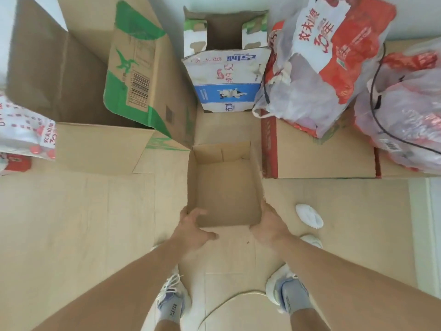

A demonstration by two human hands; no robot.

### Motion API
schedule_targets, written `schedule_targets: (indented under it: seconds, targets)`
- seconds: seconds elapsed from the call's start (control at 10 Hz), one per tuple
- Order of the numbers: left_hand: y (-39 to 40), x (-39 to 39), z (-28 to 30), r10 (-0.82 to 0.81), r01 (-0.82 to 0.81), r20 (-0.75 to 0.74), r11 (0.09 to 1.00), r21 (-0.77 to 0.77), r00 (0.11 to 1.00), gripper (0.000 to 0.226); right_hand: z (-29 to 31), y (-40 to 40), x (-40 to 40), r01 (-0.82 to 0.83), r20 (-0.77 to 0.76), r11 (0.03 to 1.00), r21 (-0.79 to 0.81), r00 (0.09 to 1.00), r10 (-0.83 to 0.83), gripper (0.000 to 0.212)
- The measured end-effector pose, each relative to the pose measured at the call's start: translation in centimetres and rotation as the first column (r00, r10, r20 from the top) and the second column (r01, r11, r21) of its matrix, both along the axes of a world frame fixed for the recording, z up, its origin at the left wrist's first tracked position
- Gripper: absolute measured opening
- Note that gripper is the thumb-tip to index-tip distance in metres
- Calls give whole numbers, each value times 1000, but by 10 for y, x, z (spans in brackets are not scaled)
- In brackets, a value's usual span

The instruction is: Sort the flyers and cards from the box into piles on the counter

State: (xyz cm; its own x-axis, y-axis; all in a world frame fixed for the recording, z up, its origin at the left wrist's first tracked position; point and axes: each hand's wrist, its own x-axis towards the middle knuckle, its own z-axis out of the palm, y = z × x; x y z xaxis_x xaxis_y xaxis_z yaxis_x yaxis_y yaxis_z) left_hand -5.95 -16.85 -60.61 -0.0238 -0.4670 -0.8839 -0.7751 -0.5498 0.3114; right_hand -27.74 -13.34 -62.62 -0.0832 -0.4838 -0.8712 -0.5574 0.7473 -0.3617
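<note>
1. Left hand (pixel 192 231) and right hand (pixel 268 225) each grip a near corner of the small open cardboard box (pixel 224 187).
2. Its long axis runs away from the hands, opening upward.
3. Beyond it, a blue-white milk carton (pixel 225 80) reads "纯牛奶".

Bare forearms without sleeves; white lace-up sneakers (pixel 284 292) with pale blue tongues, and grey socks.

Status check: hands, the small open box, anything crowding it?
Left hand and right hand grip small cardboard box near corners. Box interior shows empty. Milk carton box and big green-printed box crowd beyond.
</note>
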Motion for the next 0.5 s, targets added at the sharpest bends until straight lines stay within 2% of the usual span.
schedule_targets:
  seconds: [0.2,0.3,0.4,0.5]
  targets:
    - [-25,-26,-42,239,-246,-108,967,-60,965,51,-42,-23,-15,220,3,975,-28,975,-220,57]
    - [-49,-31,-47,285,-298,-128,950,-97,950,53,-40,-40,-20,275,-19,957,-93,960,-278,68]
    - [-55,-37,-28,340,-353,-138,932,-82,930,55,-25,-40,-16,294,-37,954,-51,954,-296,71]
    - [-47,-47,4,311,-322,-151,945,-52,938,57,8,-29,-3,279,-52,960,9,959,-278,68]
